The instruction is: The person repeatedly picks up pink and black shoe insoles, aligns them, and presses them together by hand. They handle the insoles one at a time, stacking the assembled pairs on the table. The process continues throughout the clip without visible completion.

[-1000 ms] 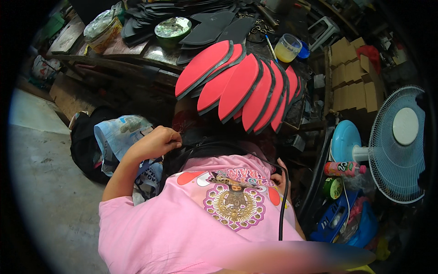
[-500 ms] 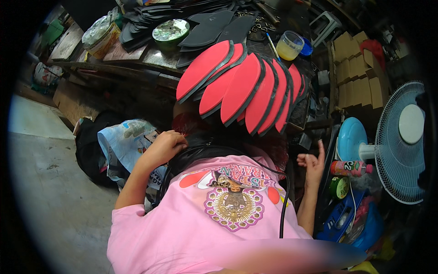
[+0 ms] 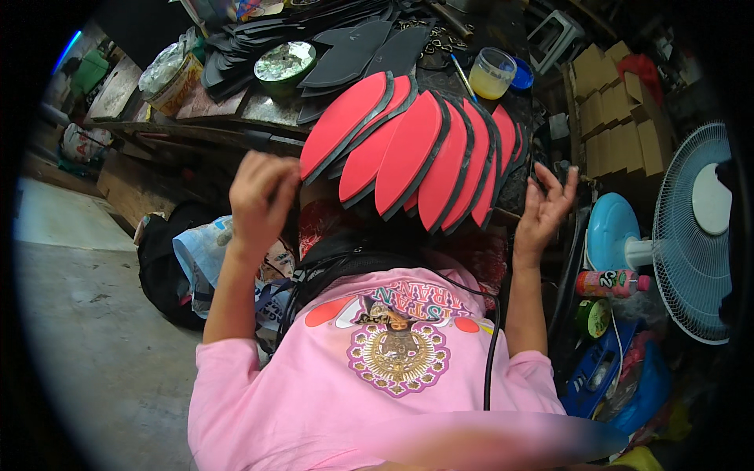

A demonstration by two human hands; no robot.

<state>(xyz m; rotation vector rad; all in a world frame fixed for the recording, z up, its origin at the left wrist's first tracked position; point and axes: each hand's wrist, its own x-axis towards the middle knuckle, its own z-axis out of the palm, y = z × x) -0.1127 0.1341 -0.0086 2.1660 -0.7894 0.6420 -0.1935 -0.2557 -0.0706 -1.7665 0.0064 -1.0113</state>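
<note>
Red leaf-shaped pieces with black edges (image 3: pixel 409 154), several of them, lie overlapped in a fanned row along the near edge of the workbench. My left hand (image 3: pixel 261 198) is raised beside the leftmost piece, close to its lower tip. Its fingers are loosely bent and a little blurred, with nothing seen in them; whether they touch the piece is unclear. Right of the row, my right hand (image 3: pixel 543 210) is up with fingers apart, holding nothing and clear of the pieces.
Dark cut sheets (image 3: pixel 345 53), a green-rimmed tin (image 3: pixel 284 61) and a jar of yellowish liquid (image 3: pixel 492 74) stand on the workbench (image 3: pixel 267 110). At right are a fan (image 3: pixel 691 235), a pink bottle (image 3: pixel 609 283) and stacked cardboard boxes (image 3: pixel 620 133). A bag (image 3: pixel 206 255) hangs at left.
Both my hands have risen from beside my body toward the bench, the left one to the row's left end. My right hand's fingers have spread. The red pieces keep their arrangement.
</note>
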